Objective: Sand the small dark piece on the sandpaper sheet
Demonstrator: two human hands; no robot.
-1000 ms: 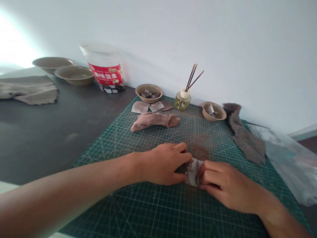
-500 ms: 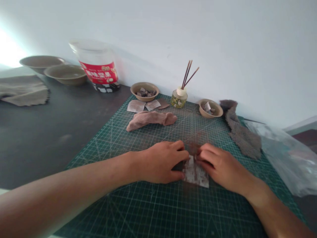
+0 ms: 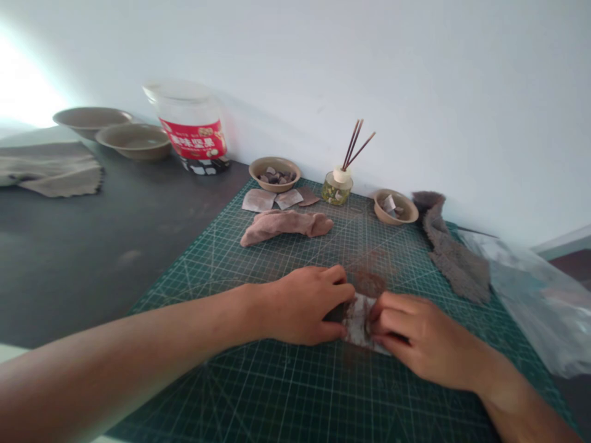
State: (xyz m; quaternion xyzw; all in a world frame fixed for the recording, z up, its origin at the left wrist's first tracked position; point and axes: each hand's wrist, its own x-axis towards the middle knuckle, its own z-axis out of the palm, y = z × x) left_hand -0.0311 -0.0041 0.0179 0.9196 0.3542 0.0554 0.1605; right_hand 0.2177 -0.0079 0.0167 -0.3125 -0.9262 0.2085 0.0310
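Observation:
A pale square of sandpaper [image 3: 358, 321], streaked with brown, lies on the green cutting mat [image 3: 277, 394]. My left hand [image 3: 307, 306] holds its left side down, thumb at the near edge and fingertips at the far edge. Fingers pinched together, my right hand [image 3: 409, 332] is on the right part of the sandpaper. Whatever small piece those fingers grip is hidden behind them. Brown dust [image 3: 370, 283] is spread on the mat just beyond the sandpaper.
Beyond my hands lie a crumpled pinkish-brown cloth [image 3: 286, 226] and several sandpaper pieces [image 3: 259, 200]. Small bowls of chips [image 3: 274, 161] [image 3: 396, 217] flank a reed diffuser [image 3: 337, 187]. A grey cloth [image 3: 457, 264] and plastic bag [image 3: 540, 307] lie right; a tub [image 3: 196, 141] and bowls [image 3: 133, 144] stand left.
My right hand has slid toward me along the sandpaper, from its far edge to its near right part. My left hand keeps its place on the sheet. The view has shifted slightly.

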